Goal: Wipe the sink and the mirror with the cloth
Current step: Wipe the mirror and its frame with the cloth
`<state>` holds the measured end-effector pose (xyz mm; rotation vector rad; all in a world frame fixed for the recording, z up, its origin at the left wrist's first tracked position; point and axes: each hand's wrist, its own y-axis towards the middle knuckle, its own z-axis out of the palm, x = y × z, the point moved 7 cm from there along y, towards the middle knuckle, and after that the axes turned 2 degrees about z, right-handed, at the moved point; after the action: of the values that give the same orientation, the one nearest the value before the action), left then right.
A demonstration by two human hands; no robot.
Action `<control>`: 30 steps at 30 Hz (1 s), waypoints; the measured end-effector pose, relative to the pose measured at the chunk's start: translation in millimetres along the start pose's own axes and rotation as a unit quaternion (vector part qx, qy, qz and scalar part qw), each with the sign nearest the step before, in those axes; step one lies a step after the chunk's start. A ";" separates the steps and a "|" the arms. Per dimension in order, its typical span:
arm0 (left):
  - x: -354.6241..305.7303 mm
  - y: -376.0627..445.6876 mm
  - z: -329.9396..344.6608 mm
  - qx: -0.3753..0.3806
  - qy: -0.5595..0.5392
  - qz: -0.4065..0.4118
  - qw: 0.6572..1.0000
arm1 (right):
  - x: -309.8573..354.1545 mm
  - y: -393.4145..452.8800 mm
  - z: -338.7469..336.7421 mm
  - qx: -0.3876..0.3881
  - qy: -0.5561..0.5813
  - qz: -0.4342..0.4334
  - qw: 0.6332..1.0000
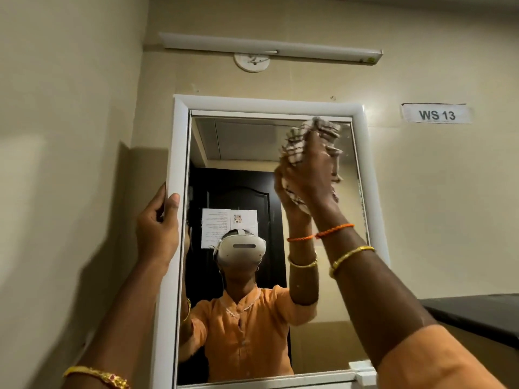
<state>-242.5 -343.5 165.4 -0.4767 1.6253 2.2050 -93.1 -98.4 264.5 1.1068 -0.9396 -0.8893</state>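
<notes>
— Mirror (241, 153) position?
— It's hanging upright, long axis vertical, directly ahead; the right hand (314, 169) is gripping the cloth (306, 138), pressing it near the glass's upper right corner.
— Left hand (157, 223)?
— Clasping the frame's left edge, bracing.

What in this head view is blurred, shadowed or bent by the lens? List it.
Head view: the right hand and the crumpled striped cloth it presses on the glass are motion-blurred; the left hand gripping the white-framed wall mirror is sharper. The frame casts a dark shadow on the left wall. Wide-angle distortion bows the white tube light. Lighting is dim and yellowish.
</notes>
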 end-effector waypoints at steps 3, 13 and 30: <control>-3.2 -0.1 -1.7 0.009 0.000 -0.004 1.000 | 50.3 -6.2 44.5 0.071 0.005 -0.067 0.995; -6.2 2.2 -3.2 0.073 -0.042 -0.034 0.996 | -27.3 -20.4 -16.1 -0.083 -0.059 0.061 0.993; 0.9 2.0 -4.4 0.159 -0.147 -0.101 0.971 | 126.4 -46.7 119.6 0.133 -0.014 -0.111 0.985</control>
<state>-244.0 -348.2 165.4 -0.2026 1.6435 1.7309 -165.9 -263.2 260.9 1.4523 -0.9907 -0.9804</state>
